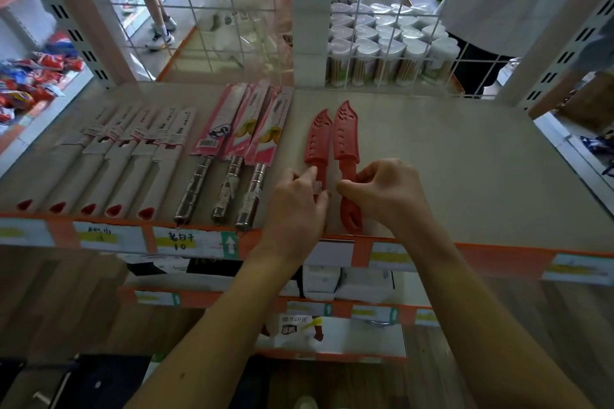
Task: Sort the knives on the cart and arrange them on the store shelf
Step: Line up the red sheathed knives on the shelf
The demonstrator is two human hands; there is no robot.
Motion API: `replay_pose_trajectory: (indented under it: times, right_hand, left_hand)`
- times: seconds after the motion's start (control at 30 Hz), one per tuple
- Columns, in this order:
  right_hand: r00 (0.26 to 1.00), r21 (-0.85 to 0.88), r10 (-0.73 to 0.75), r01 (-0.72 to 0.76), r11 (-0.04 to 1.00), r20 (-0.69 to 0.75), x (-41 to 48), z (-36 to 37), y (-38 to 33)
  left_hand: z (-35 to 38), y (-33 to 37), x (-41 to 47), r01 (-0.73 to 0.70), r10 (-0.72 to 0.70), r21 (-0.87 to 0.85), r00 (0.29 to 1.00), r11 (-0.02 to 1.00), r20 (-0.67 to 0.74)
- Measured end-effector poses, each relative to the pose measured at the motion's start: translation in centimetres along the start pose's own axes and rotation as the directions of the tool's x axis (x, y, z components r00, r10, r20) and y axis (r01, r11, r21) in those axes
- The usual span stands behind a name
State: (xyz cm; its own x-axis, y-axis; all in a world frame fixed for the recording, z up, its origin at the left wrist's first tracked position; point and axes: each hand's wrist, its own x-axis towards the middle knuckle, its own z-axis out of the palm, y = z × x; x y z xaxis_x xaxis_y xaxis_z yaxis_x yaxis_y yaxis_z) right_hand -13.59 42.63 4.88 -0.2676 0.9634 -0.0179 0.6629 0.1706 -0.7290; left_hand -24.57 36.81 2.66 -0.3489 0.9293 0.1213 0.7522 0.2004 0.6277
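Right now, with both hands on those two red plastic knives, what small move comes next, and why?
Probably nudge the left red sheathed knife back slightly: its tip sits short of the right red sheathed knife, while the left hand and right hand each pinch a handle on the grey shelf.

A handwritten "10" stands on a white paper price label with a yellow stripe (181,242), fixed to the orange front edge of the store shelf (498,254), down and left of the left hand's fingers (310,173). The characters above it are unclear. Nearer the fingers, a green tag (230,245) bears a white up-arrow.
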Motion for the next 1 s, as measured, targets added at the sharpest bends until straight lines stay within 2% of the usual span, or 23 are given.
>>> replay_pose_trajectory:
  times: [0.3,0.57,1.0]
  right_hand:
    - [1.000,-0.079,0.022,-0.021,0.997,0.004,0.3,0.4,0.0]
    - [0.999,-0.193,-0.023,0.017,0.981,-0.030,0.1,1.0,0.1]
    - [0.992,-0.142,-0.093,0.080,0.987,-0.087,-0.7,1.9,0.7]
  left_hand:
    - [0.5,-0.6,-0.4,-0.076,0.074,-0.005,0.985,0.997,-0.153]
    - [0.4,-0.6,-0.8,-0.129,0.124,-0.019,0.979,0.991,-0.163]
    - [0.7,-0.7,-0.9,-0.122,0.118,-0.014,0.977,0.992,-0.177]
